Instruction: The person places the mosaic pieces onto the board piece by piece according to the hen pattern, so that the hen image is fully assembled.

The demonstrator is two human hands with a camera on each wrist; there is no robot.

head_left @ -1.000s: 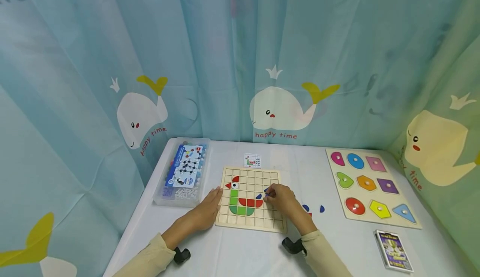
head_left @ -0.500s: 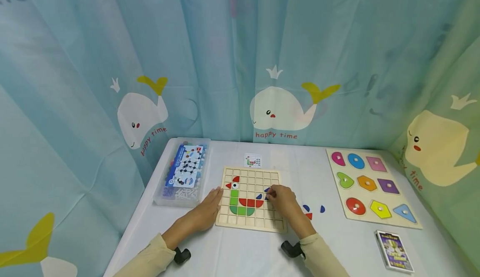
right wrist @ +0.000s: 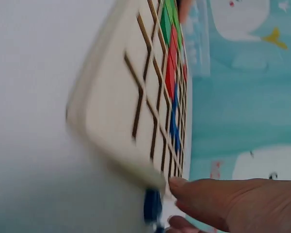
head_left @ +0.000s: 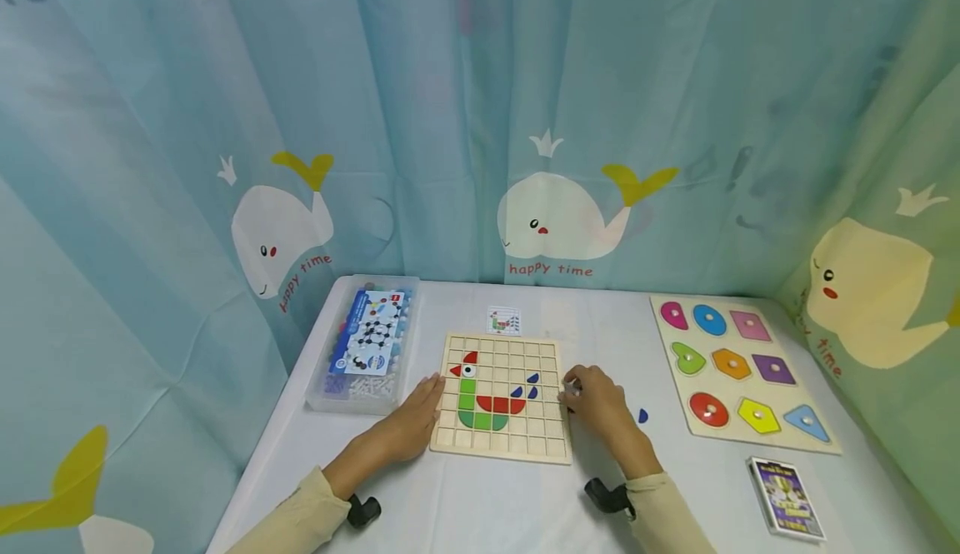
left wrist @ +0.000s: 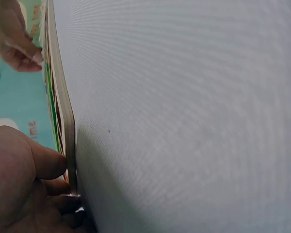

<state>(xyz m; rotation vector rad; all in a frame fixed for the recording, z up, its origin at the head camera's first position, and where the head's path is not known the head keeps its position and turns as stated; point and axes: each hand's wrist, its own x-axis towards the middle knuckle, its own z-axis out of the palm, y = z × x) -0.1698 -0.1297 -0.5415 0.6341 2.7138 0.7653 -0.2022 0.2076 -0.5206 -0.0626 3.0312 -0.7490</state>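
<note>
A wooden grid board (head_left: pixel 480 445) holds a bird pattern of green pieces (head_left: pixel 467 404), red pieces (head_left: pixel 501 405) and blue quarter-round pieces (head_left: pixel 532 392). My left hand (head_left: pixel 411 422) rests along its left side with fingers mostly straight. In the left wrist view, the left thumb (left wrist: pixel 51 162) touches the board's edge. Just off the board's right edge is my right hand (head_left: pixel 600 404), fingers slightly bent; nothing is plainly held between them. Low in the right wrist view, a loose blue piece (right wrist: pixel 153 206) lies beside the board, near the right thumb (right wrist: pixel 199 196).
A pattern card (head_left: pixel 503 321) lies behind the board. To the left stands a clear plastic case (head_left: pixel 352 401) of beads. On the right are a shape puzzle board (head_left: pixel 701 377), a boxed card deck (head_left: pixel 786 500) and a loose blue piece (head_left: pixel 642 415).
My right hand has left the blue pieces on the board and moved right, past the board's edge. The blue pieces there are now uncovered. My left hand stays put.
</note>
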